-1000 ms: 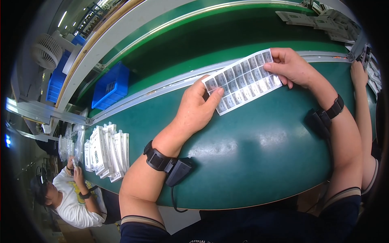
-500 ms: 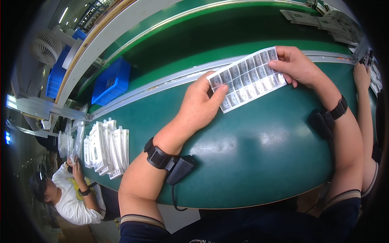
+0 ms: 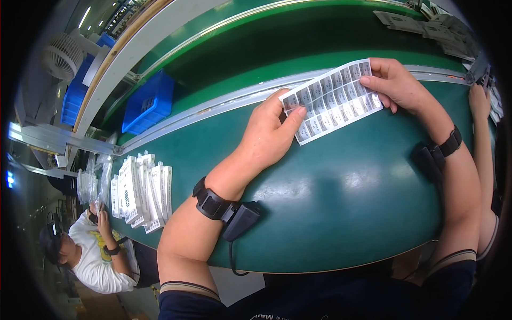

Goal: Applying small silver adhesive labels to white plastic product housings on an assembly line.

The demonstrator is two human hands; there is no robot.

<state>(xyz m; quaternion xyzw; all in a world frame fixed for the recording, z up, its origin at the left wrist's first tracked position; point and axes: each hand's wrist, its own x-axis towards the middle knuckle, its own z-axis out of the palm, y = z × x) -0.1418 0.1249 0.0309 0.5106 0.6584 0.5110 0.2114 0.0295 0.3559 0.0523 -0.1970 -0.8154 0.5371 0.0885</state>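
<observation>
Both left hand (image 3: 269, 132) and right hand (image 3: 398, 88) grip the label sheet (image 3: 336, 98) (gridded), shifted slightly rightward in view.

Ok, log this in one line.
left hand holds left end of label sheet | right hand holds right end | nearby: white boxes, blue bin

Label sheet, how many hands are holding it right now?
2. Your left hand grips the label sheet at its left end, your right hand at its right end, both thumbs on top. Some fingers are hidden behind it, but no other hand shows there.
</observation>
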